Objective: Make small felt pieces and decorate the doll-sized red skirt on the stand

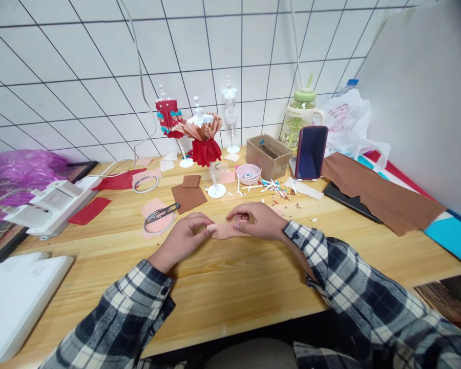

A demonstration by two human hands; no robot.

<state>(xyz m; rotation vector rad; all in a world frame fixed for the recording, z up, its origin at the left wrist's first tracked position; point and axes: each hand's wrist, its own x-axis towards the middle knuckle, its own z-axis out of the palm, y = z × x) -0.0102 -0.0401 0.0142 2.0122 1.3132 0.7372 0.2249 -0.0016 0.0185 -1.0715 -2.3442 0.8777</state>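
Between my two hands is a small strip of peach crepe paper (225, 231), held just above the wooden table (223, 287). My left hand (186, 236) pinches its left end between thumb and fingers. At the right part of the strip, my right hand (259, 220) grips with its thumb in front and curled fingers behind. Behind them stands a white mini dress form (216, 190) wearing a red paper skirt (206, 152) and a ruffle of brown and peach paper (205, 130). Thread snips (161, 211) lie on peach paper left of my left hand.
Brown paper squares (188, 199), a pink bowl (248, 174), paper scraps (274, 187) and a cardboard box (269, 156) lie beyond my hands. Rightward are a propped phone (311, 154) and a brown sheet (380, 192). A power strip (59, 205) and white device (23, 302) sit left.
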